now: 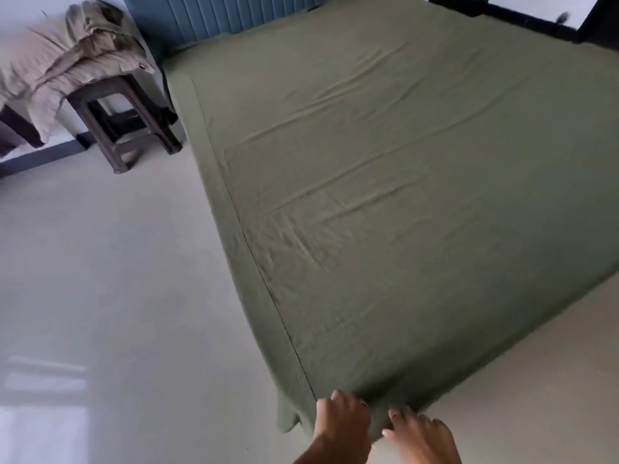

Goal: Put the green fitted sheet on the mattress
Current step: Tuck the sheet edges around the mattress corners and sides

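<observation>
The green fitted sheet (pixel 385 182) lies spread over the whole mattress, with long creases running across it and a seam line along its left side. Both of my hands are at the near corner of the bed, at the bottom of the view. My left hand (pixel 341 420) has its fingers curled into the sheet's corner fabric. My right hand (pixel 422 433) presses on the same corner just to the right, fingers bent over the cloth. A loose flap of sheet (pixel 288 416) hangs down left of my left hand. The mattress itself is hidden under the sheet.
A blue ribbed headboard (pixel 214 15) stands at the far end. A dark wooden stool (pixel 127 122) at the upper left carries a heap of beige bedding (pixel 57 61). Pale floor (pixel 110 279) lies to the left of the bed and also at the lower right.
</observation>
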`<act>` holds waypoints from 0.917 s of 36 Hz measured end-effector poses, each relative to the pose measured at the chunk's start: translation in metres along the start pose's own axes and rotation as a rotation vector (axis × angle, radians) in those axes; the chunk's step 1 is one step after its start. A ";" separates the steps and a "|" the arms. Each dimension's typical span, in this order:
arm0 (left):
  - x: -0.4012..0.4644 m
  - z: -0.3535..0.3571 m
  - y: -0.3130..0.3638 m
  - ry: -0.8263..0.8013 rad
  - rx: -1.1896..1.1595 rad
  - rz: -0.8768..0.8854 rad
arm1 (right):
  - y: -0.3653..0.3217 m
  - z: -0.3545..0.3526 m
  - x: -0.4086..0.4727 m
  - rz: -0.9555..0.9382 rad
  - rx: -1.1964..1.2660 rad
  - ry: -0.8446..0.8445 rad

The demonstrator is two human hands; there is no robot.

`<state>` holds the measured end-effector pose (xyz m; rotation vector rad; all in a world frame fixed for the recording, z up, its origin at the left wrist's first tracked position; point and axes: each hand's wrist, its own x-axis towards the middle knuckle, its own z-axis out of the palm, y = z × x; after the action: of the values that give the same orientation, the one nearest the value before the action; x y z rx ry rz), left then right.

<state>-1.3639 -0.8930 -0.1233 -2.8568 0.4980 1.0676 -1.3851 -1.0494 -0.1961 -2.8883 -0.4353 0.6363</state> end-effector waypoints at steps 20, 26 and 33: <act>0.041 0.034 0.047 0.196 -0.009 0.012 | 0.083 -0.089 0.063 -0.559 -0.622 -0.310; 0.038 0.014 0.045 0.062 0.017 0.086 | 0.063 -0.100 0.066 -0.723 -0.767 -0.414; 0.042 -0.001 0.036 -0.059 -0.029 0.203 | 0.072 -0.107 0.065 -0.752 -0.811 -0.382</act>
<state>-1.3444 -0.9396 -0.1473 -2.8373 0.7878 1.1938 -1.2645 -1.1068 -0.1402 -2.8112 -2.1120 1.0145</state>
